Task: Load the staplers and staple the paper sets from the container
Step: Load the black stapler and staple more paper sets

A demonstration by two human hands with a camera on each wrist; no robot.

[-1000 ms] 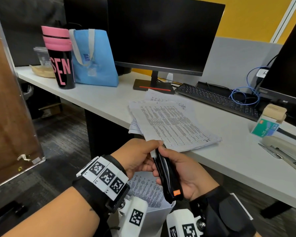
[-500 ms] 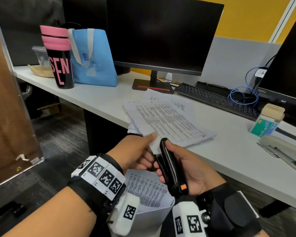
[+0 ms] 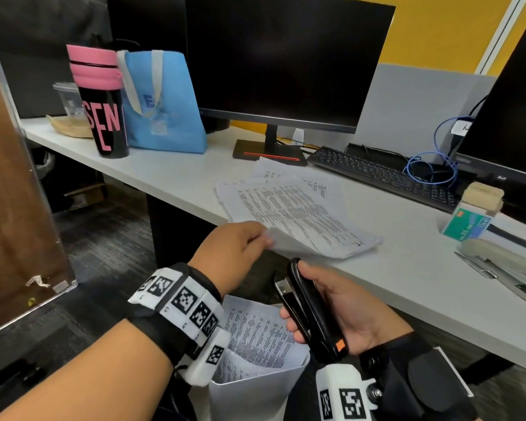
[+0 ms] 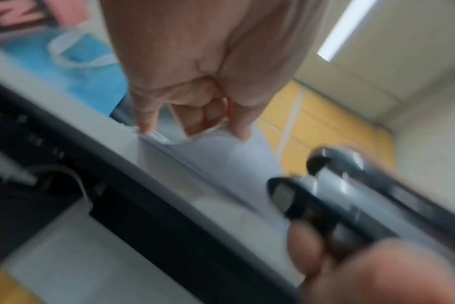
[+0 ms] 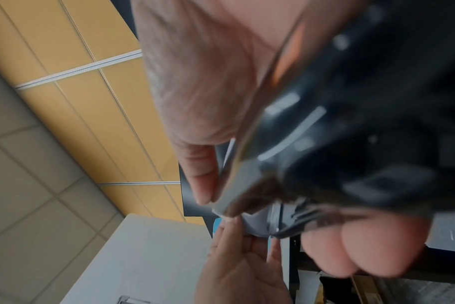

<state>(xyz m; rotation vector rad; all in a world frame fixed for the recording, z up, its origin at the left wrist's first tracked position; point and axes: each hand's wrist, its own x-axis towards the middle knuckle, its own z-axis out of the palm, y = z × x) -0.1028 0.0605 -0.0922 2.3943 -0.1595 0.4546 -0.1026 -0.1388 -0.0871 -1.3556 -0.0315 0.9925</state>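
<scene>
Left hand (image 3: 236, 253) pinched the near corner of the top paper set (image 3: 298, 217), which lay on the table (image 3: 407, 268) in front of the monitor (image 3: 286, 62). Right hand (image 3: 340, 308), right of that corner and off the table edge, gripped a black stapler (image 3: 310, 311). Below both hands, the container (image 3: 255, 390) held more papers (image 3: 255, 335). Far right of the monitor lay a second stapler (image 3: 504, 262).

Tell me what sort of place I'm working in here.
Most likely an office cubicle: a long white desk carries a dark monitor and a black keyboard, with a grey partition panel behind them. Printed paper sets and a box of staples fit desk work.
</scene>
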